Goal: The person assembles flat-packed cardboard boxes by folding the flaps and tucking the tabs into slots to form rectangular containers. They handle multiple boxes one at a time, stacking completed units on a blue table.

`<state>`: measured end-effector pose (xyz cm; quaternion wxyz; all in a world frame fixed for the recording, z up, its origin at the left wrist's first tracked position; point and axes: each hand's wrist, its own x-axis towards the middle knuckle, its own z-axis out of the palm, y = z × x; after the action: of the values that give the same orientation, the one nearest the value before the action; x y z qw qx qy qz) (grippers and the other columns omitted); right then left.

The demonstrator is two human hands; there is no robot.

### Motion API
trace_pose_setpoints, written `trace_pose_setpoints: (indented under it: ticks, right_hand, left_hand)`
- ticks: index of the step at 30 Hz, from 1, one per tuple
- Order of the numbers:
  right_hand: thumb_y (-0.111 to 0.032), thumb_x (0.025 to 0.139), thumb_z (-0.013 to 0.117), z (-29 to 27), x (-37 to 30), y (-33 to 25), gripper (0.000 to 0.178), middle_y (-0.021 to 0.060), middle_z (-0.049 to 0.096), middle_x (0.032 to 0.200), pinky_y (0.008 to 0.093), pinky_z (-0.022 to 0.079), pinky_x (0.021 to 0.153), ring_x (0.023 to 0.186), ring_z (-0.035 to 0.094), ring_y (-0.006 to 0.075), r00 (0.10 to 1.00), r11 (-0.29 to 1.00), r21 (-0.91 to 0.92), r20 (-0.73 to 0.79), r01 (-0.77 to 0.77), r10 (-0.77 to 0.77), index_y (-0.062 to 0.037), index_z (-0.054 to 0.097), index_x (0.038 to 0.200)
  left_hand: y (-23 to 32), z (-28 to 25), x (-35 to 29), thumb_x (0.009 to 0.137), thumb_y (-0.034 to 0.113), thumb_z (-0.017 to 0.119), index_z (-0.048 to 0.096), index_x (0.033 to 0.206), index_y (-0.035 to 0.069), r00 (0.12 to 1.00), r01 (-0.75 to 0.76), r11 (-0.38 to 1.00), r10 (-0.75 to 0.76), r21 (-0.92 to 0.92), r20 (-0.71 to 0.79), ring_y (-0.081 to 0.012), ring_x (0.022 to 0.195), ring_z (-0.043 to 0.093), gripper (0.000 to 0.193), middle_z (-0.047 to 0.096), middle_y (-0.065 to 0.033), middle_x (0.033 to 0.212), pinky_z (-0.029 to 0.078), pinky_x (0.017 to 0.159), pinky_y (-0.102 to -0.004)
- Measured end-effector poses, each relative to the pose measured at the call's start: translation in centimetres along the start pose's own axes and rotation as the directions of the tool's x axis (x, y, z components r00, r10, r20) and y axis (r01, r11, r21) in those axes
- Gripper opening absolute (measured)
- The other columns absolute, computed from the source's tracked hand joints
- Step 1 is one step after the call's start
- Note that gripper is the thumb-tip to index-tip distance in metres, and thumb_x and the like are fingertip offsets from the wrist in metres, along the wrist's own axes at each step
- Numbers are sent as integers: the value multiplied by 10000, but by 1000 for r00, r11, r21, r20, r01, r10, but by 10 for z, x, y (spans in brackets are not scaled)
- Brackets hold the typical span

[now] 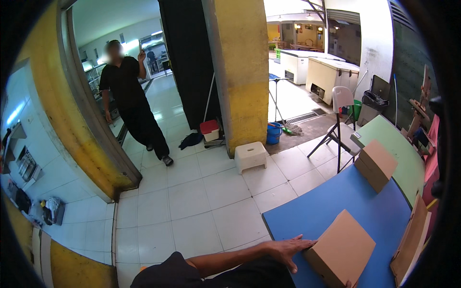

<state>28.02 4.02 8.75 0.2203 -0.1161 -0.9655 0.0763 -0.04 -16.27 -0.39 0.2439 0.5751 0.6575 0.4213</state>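
Observation:
A closed brown cardboard box (343, 247) lies on the blue tabletop (307, 211) at the lower right. My left hand (287, 249) reaches across from the lower edge. Its fingers are stretched and spread, with the fingertips against the box's left side and the thumb pointing down over the table. Of my right hand (351, 284), only a bit of the fingers shows at the near edge of the box; the rest is out of the picture. A second brown box (377, 163) sits farther back, where the blue surface meets a green tabletop (391, 139).
Flat cardboard pieces (410, 245) lean along the table's right side. Beyond the table stand a folding chair (341, 120), a white stool (250, 157), a blue bucket (274, 133) and chest freezers (331, 79). A person in dark clothes (129, 91) is in the doorway at left.

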Motion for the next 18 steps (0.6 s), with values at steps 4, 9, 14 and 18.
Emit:
trace_pose_setpoints:
  ticks: [4, 9, 14, 18]
  right_hand:
    - [-431, 928, 645, 19, 11, -3, 584, 276, 500, 1399, 575, 407, 1065, 1278, 485, 484, 980, 1000, 16, -196, -11, 14, -45, 537, 1353]
    - [-166, 890, 754, 32, 27, 6, 343, 156, 717, 960, 395, 578, 771, 872, 708, 342, 901, 989, -62, -408, 135, -149, 1, 634, 1163]
    - [-223, 928, 683, 36, 25, 4, 421, 241, 610, 1191, 513, 513, 926, 1084, 606, 456, 937, 984, 114, -338, 138, -93, -25, 572, 1283]
    - [-197, 926, 676, 50, 12, 7, 421, 270, 564, 1318, 533, 505, 970, 1168, 575, 471, 949, 974, 223, -313, 36, 36, -70, 570, 1313]
  left_hand:
    - [5, 28, 12, 864, 201, 729, 176, 1574, 108, 967, 190, 978, -172, 82, -186, -293, 1483, 268, 905, 323, -127, 1582, 60, 1233, -596]
    - [4, 33, 32, 903, 48, 662, 373, 1506, 92, 877, 245, 969, -206, 35, -434, -310, 1358, 456, 671, 505, -139, 1450, 277, 1191, -527]
    - [9, 38, 39, 940, 107, 677, 544, 1373, 72, 739, 8, 904, -294, -428, -606, -204, 1056, 635, 454, 631, -106, 1266, 539, 938, -375]
    - [-2, 40, 48, 963, 138, 672, 586, 1296, 55, 706, -240, 754, -298, -612, -643, -145, 944, 642, 354, 639, -66, 1185, 571, 802, -301]
